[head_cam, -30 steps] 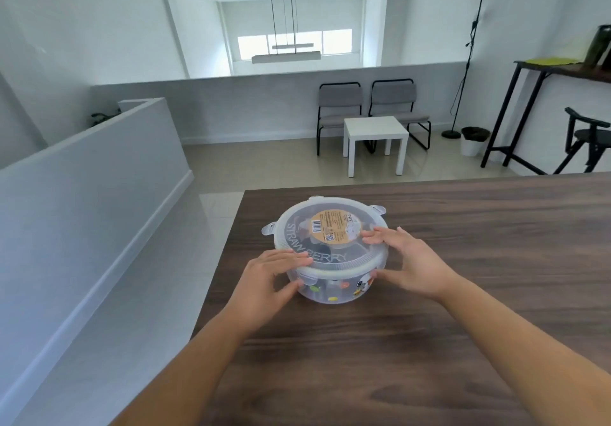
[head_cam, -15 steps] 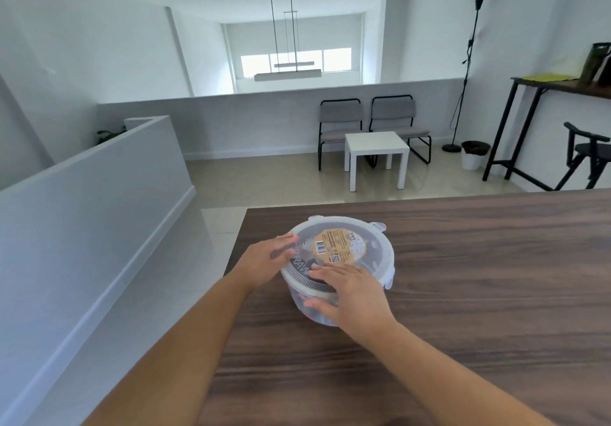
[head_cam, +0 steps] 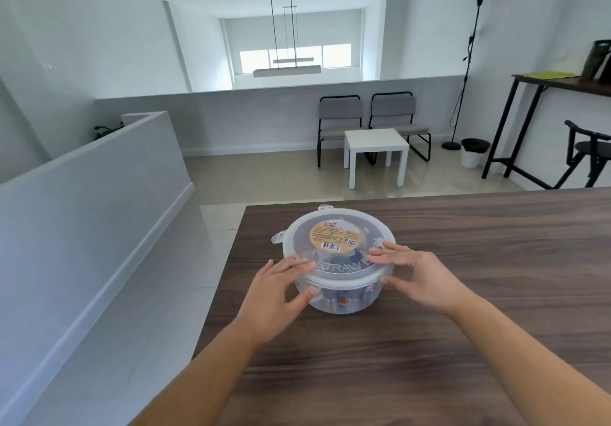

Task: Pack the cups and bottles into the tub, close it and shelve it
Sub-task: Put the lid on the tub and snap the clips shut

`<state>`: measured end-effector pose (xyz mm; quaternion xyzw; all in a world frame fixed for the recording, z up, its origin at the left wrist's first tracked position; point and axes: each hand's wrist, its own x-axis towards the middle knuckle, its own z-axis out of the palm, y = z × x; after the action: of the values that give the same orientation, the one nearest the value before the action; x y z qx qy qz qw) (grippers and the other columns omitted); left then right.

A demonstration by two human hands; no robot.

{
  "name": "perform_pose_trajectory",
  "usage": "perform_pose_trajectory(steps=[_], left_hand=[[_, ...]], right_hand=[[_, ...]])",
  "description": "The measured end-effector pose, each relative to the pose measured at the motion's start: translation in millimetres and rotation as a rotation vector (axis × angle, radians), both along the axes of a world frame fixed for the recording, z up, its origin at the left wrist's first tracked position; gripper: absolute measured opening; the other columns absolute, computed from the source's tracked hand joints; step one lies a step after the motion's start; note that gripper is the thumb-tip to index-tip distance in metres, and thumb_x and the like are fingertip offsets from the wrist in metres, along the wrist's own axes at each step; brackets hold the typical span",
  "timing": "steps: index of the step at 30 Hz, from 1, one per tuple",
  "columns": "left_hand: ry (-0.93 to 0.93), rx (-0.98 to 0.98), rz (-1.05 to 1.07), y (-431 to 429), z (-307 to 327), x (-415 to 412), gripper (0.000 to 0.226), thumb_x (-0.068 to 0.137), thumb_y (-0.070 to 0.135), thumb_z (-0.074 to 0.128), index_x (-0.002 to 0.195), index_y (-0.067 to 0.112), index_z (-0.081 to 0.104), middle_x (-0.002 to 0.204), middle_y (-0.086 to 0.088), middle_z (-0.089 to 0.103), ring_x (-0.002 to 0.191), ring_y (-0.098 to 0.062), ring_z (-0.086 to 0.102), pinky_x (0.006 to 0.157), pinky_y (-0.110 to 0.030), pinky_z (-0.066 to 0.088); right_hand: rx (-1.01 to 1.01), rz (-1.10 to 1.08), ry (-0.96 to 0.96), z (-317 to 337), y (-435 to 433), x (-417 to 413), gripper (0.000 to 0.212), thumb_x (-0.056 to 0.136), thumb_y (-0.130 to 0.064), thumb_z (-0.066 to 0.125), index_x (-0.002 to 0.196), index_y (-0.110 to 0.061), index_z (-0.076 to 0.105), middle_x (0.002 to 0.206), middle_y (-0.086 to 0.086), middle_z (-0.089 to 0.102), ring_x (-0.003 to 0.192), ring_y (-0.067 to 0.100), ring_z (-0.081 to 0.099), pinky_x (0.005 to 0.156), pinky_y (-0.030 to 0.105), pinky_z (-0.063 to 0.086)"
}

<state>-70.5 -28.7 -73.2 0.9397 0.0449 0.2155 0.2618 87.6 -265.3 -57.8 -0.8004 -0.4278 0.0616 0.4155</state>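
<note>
Edges first: the round clear plastic tub [head_cam: 337, 300] sits on the dark wood table [head_cam: 479, 310] near its far left corner, just inside the left edge, while the tabletop stretches wide to your right. Its translucent lid [head_cam: 330, 268] is on. Your left hand [head_cam: 277, 288] and right hand [head_cam: 420, 277] flank it, fingers straight on the lid's rim, thumbs against the wall, neither curled round it. Beyond lie pale floor tiles [head_cam: 264, 177], a white square side table [head_cam: 375, 139] and two grey chairs [head_cam: 340, 118].

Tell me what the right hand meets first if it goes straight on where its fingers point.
The lid of the tub: the fingers of the right hand seem to touch its rim.
</note>
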Motion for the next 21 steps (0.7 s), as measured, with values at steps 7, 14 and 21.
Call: perform_pose_trajectory(steps=[7, 14, 21], left_hand=[[-0.073, -0.01, -0.081, -16, -2, -8, 0.038, 0.083, 0.045, 0.058, 0.121, 0.038, 0.058, 0.117, 0.026, 0.053, 0.117, 0.006, 0.044, 0.105, -0.031, 0.033], [0.173, 0.016, -0.021, 31, 22, 20, 0.06, 0.08, 0.055, 0.059, 0.134, 0.031, 0.047, 0.143, 0.015, 0.042, 0.13, 0.003, 0.033, 0.113, -0.026, 0.023], [0.133, -0.065, 0.045, 29, 10, 22, 0.078, 0.065, 0.073, 0.052, 0.133, 0.033, 0.047, 0.143, 0.014, 0.043, 0.131, 0.004, 0.029, 0.114, -0.031, 0.024]], right_hand=[[-0.038, 0.01, 0.028, 8, -1, 16, 0.048, 0.083, -0.001, 0.066, 0.115, -0.036, 0.063, 0.131, -0.01, 0.057, 0.136, 0.004, 0.033, 0.118, 0.043, 0.021], [-0.082, -0.05, -0.037, 11, 15, -4, 0.041, 0.083, -0.009, 0.061, 0.121, -0.025, 0.063, 0.134, -0.012, 0.054, 0.137, 0.002, 0.029, 0.12, 0.035, 0.005], [-0.025, -0.021, -0.182, -10, 56, -48, 0.055, 0.075, -0.051, 0.069, 0.126, -0.033, 0.057, 0.135, -0.022, 0.051, 0.128, -0.014, 0.029, 0.114, 0.021, 0.012]])
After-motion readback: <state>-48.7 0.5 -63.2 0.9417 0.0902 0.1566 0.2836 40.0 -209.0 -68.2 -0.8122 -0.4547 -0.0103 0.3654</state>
